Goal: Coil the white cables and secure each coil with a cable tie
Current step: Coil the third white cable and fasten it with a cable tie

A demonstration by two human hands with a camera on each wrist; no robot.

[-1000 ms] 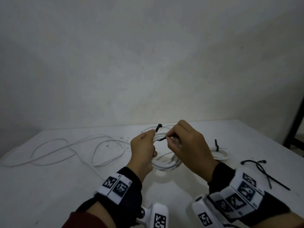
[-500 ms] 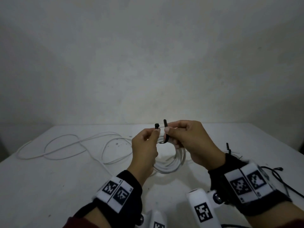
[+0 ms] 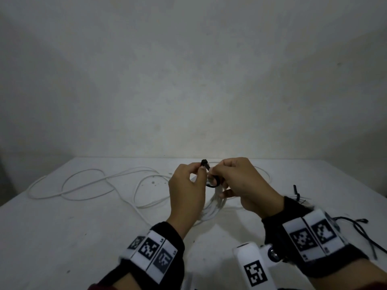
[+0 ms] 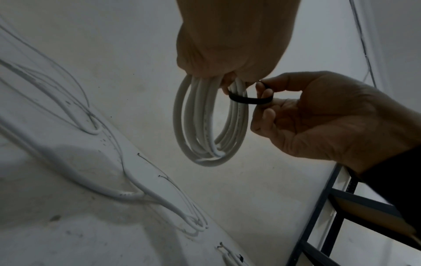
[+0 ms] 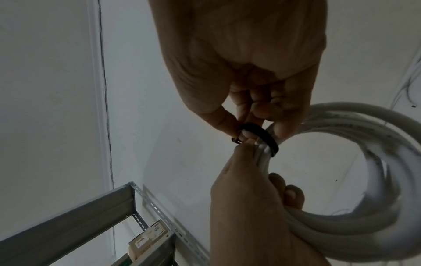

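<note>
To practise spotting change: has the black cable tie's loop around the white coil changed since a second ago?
Yes. The black cable tie now loops round the coil, both hands pinching it; a second ago it stood open above the coil.

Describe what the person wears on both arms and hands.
Both hands, left hand and right hand, are bare, with no gloves. Each forearm has a black wrist cuff carrying white panels printed with black square fiducial markers. White camera mounts with similar markers sit below the wrists. A dark red sleeve edge shows behind the left cuff.

Both hands — right hand, left hand — pinch the black tie around the white coil.
</note>
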